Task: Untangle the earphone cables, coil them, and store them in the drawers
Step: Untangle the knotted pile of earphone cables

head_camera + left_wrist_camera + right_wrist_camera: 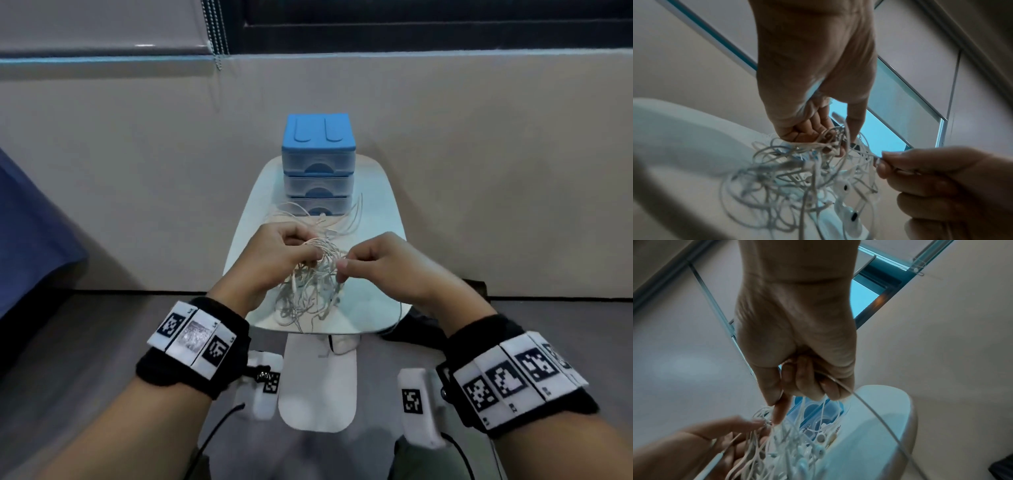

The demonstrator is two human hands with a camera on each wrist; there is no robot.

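Observation:
A tangle of white earphone cables (310,284) hangs over the small white table (376,205), its lower loops lying on the top. My left hand (291,251) grips the upper bundle of cables (818,142) in curled fingers. My right hand (346,265) pinches a strand (875,156) at the tangle's right side, and another cable (865,402) runs out of its fist. Earbuds (846,203) dangle in the mass. The blue three-drawer unit (318,164) stands behind, all drawers closed.
The table is narrow, with floor and a beige wall (137,154) around it. More cable loops (342,219) lie in front of the lowest drawer. A dark blue cloth (30,233) sits at the left. White devices (416,407) rest near my lap.

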